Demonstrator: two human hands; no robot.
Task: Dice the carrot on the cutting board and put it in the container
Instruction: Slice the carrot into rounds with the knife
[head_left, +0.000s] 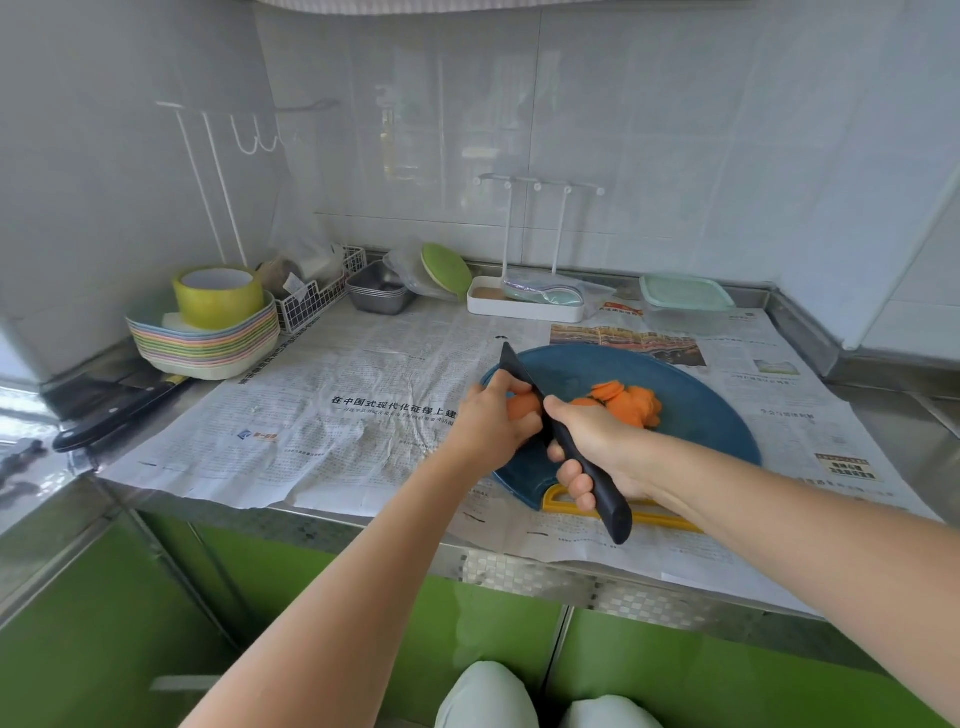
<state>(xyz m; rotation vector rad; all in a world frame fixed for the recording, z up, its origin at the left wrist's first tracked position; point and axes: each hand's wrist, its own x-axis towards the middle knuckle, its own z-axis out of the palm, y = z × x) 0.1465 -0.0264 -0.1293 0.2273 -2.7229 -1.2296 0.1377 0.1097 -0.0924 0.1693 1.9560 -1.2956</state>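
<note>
A round blue cutting board (696, 415) with a yellow handle lies on newspaper. My left hand (493, 421) grips the uncut carrot piece (522, 406) at the board's left side. My right hand (592, 447) holds a black knife (524, 376) by its handle, the blade standing against the carrot's cut end. A pile of orange carrot slices (631, 402) lies to the right of the blade. A clear container with a pale green lid (685, 301) stands at the back right.
Stacked pastel plates (208, 343) with a tape roll on top sit at the left, with a second dark-handled knife (119, 415) in front of them. A wire basket (317, 296), metal trays (379, 291) and a white rack tray (524, 306) line the back wall.
</note>
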